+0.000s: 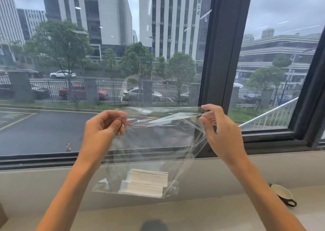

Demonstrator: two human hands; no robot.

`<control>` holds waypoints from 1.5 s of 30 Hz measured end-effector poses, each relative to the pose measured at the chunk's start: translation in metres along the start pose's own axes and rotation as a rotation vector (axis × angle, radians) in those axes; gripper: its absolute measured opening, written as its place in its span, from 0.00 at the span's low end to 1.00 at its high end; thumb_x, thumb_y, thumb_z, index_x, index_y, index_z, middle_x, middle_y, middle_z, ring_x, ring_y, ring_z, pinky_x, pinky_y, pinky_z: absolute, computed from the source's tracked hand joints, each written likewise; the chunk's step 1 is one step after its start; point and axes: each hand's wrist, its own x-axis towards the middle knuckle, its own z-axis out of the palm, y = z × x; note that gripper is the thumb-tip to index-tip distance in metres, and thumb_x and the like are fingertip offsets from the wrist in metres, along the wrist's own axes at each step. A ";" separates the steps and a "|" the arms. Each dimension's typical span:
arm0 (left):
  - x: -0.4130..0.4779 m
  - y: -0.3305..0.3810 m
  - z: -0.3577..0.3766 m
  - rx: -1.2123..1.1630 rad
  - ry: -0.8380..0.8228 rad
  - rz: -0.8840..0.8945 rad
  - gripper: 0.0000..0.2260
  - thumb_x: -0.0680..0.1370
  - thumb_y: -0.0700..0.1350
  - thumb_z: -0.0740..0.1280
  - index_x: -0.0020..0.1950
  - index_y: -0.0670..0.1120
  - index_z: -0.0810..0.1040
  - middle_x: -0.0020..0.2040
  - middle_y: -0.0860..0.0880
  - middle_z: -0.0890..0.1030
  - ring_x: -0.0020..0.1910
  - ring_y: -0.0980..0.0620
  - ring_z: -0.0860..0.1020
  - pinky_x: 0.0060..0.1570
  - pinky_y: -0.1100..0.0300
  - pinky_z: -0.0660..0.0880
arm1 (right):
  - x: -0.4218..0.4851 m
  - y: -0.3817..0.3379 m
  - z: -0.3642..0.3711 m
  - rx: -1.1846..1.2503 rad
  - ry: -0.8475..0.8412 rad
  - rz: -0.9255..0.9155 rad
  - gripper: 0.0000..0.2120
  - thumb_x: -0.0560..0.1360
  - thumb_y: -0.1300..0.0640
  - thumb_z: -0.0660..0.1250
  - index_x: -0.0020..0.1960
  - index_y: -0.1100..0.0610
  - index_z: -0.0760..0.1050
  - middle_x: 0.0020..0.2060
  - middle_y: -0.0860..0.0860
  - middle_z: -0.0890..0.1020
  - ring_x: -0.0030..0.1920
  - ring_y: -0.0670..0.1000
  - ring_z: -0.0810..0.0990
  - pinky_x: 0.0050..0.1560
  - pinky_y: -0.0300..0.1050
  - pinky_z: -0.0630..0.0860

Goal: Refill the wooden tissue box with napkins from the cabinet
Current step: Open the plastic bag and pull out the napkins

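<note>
Window: large dark-framed glass pane [226, 54] fills the far side, with grey office blocks, trees and parked cars beyond it.
Sill: pale, smooth stone ledge [52, 181] runs left to right under the frame, with a matching counter nearer the viewer.
Bag: clear, thin, crinkly plastic bag [154, 137] hangs in mid-air in front of the sill, its mouth stretched wide at the top and its bottom sagging.
Left hand: left hand [102, 126] has its fingers clenched, pinching the bag's left mouth edge.
Right hand: right hand [219, 125] pinches the right mouth edge between thumb and fingertips, the other fingers loosely curled.
Napkins: two neat stacks of white folded paper napkins [146, 183] sit at the bottom of the bag, one offset on the other, soft and square-edged.
Cup: small dark-handled ceramic cup [283, 193] rests on the counter, near right.
Box: the wooden tissue box is not in view.
Step in hand: likely opening the bag to get the napkins out.
Doing it well: keep the mouth taut and level, then free one hand to reach down and lift a stack whole, since slippery film may let the stacks tip and fan.
</note>
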 end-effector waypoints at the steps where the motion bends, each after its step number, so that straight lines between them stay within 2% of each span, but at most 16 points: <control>1: 0.002 -0.003 0.000 0.008 0.002 -0.001 0.13 0.78 0.29 0.62 0.46 0.43 0.81 0.34 0.53 0.84 0.30 0.57 0.77 0.34 0.69 0.76 | 0.001 0.006 -0.003 -0.030 -0.009 -0.023 0.10 0.80 0.53 0.63 0.61 0.51 0.72 0.43 0.43 0.84 0.42 0.49 0.83 0.42 0.50 0.80; 4: 0.007 -0.016 0.000 0.066 0.006 -0.020 0.13 0.78 0.29 0.62 0.47 0.44 0.81 0.35 0.51 0.85 0.32 0.56 0.80 0.34 0.69 0.76 | 0.015 0.025 -0.022 -0.038 -0.071 -0.160 0.12 0.79 0.54 0.61 0.60 0.54 0.76 0.38 0.44 0.85 0.33 0.47 0.83 0.36 0.51 0.81; 6: 0.007 -0.026 0.001 0.071 0.021 -0.048 0.12 0.79 0.28 0.62 0.47 0.42 0.81 0.36 0.49 0.85 0.33 0.56 0.80 0.34 0.69 0.76 | 0.029 0.025 -0.036 -0.037 -0.302 -0.206 0.13 0.80 0.56 0.61 0.63 0.51 0.74 0.41 0.41 0.84 0.34 0.43 0.83 0.38 0.48 0.82; 9: 0.005 -0.035 0.005 0.034 0.003 -0.073 0.11 0.78 0.28 0.61 0.48 0.41 0.81 0.35 0.51 0.84 0.32 0.58 0.79 0.34 0.69 0.75 | 0.048 0.011 -0.050 0.056 -0.796 0.017 0.26 0.78 0.47 0.64 0.74 0.40 0.62 0.58 0.36 0.79 0.55 0.37 0.79 0.58 0.41 0.77; 11: 0.007 -0.037 0.008 0.030 -0.021 -0.073 0.11 0.78 0.28 0.61 0.47 0.41 0.81 0.34 0.51 0.83 0.32 0.57 0.78 0.34 0.68 0.74 | 0.053 -0.007 -0.039 0.154 -0.953 0.093 0.37 0.72 0.35 0.67 0.76 0.36 0.55 0.66 0.35 0.73 0.65 0.35 0.72 0.65 0.38 0.69; 13: 0.009 -0.039 0.009 0.035 -0.046 -0.074 0.10 0.78 0.28 0.61 0.48 0.39 0.80 0.35 0.49 0.83 0.32 0.55 0.77 0.35 0.66 0.74 | 0.052 -0.027 -0.014 0.162 -0.926 0.063 0.38 0.67 0.31 0.68 0.74 0.37 0.61 0.65 0.37 0.76 0.63 0.36 0.74 0.63 0.39 0.71; 17: 0.009 -0.057 0.005 0.229 0.002 -0.095 0.08 0.80 0.34 0.62 0.54 0.44 0.77 0.44 0.50 0.82 0.43 0.54 0.79 0.48 0.58 0.76 | 0.044 -0.054 0.038 0.256 -0.884 0.095 0.07 0.74 0.49 0.72 0.47 0.52 0.83 0.37 0.47 0.86 0.36 0.41 0.83 0.42 0.43 0.80; 19: -0.010 -0.074 0.001 0.534 0.185 -0.110 0.11 0.79 0.39 0.64 0.61 0.46 0.71 0.52 0.52 0.78 0.53 0.52 0.76 0.57 0.54 0.72 | 0.029 -0.058 0.058 0.383 -0.999 0.254 0.08 0.75 0.54 0.72 0.46 0.59 0.84 0.37 0.51 0.87 0.36 0.48 0.86 0.37 0.44 0.82; 22: -0.088 -0.096 0.009 0.597 0.422 -0.105 0.10 0.77 0.39 0.65 0.56 0.46 0.70 0.51 0.50 0.74 0.51 0.48 0.71 0.54 0.54 0.68 | -0.017 -0.060 0.093 0.389 -1.171 0.395 0.12 0.76 0.53 0.70 0.49 0.63 0.82 0.41 0.54 0.87 0.40 0.52 0.87 0.36 0.43 0.82; 24: -0.157 -0.116 0.022 0.524 0.335 -0.230 0.05 0.78 0.41 0.65 0.48 0.48 0.70 0.45 0.51 0.75 0.46 0.48 0.73 0.48 0.56 0.70 | -0.062 -0.058 0.115 0.377 -1.246 0.487 0.16 0.77 0.51 0.69 0.50 0.66 0.81 0.44 0.58 0.87 0.44 0.58 0.86 0.39 0.47 0.82; 26: -0.214 -0.136 0.036 0.285 0.111 -0.529 0.05 0.80 0.46 0.65 0.45 0.47 0.73 0.40 0.51 0.77 0.41 0.50 0.75 0.41 0.60 0.72 | -0.111 -0.053 0.130 0.402 -1.298 0.612 0.17 0.78 0.51 0.67 0.52 0.66 0.81 0.46 0.60 0.86 0.46 0.61 0.86 0.35 0.44 0.81; 30: -0.268 -0.173 0.051 -0.067 -0.101 -0.969 0.15 0.80 0.54 0.63 0.48 0.42 0.75 0.39 0.49 0.77 0.36 0.53 0.75 0.37 0.60 0.75 | -0.196 -0.045 0.135 0.385 -1.411 0.811 0.20 0.80 0.48 0.63 0.55 0.66 0.79 0.42 0.57 0.85 0.38 0.54 0.82 0.32 0.38 0.78; 34: -0.300 -0.191 0.045 -0.093 -0.194 -1.101 0.14 0.78 0.54 0.67 0.47 0.43 0.75 0.40 0.48 0.78 0.35 0.53 0.76 0.36 0.60 0.76 | -0.252 -0.037 0.126 0.410 -1.508 0.926 0.24 0.82 0.44 0.57 0.56 0.63 0.80 0.39 0.53 0.84 0.37 0.50 0.82 0.38 0.44 0.81; 38: -0.318 -0.193 0.037 0.001 -0.235 -1.190 0.18 0.75 0.59 0.69 0.44 0.44 0.72 0.37 0.48 0.75 0.33 0.52 0.74 0.36 0.58 0.75 | -0.276 -0.028 0.114 0.362 -1.456 0.943 0.23 0.81 0.44 0.57 0.54 0.61 0.82 0.43 0.52 0.86 0.40 0.51 0.86 0.31 0.41 0.78; 42: -0.326 -0.191 0.032 0.264 -0.301 -1.246 0.21 0.75 0.62 0.66 0.38 0.47 0.66 0.34 0.47 0.74 0.31 0.48 0.73 0.37 0.57 0.72 | -0.268 -0.019 0.104 0.254 -1.345 0.878 0.20 0.79 0.42 0.59 0.49 0.54 0.83 0.43 0.49 0.86 0.39 0.49 0.86 0.29 0.38 0.74; 45: -0.319 -0.187 0.034 0.267 -0.344 -1.311 0.23 0.75 0.65 0.64 0.37 0.46 0.68 0.34 0.48 0.75 0.33 0.47 0.73 0.36 0.59 0.72 | -0.262 -0.015 0.100 0.142 -1.301 0.730 0.19 0.77 0.41 0.61 0.44 0.53 0.83 0.40 0.48 0.85 0.39 0.51 0.86 0.31 0.43 0.78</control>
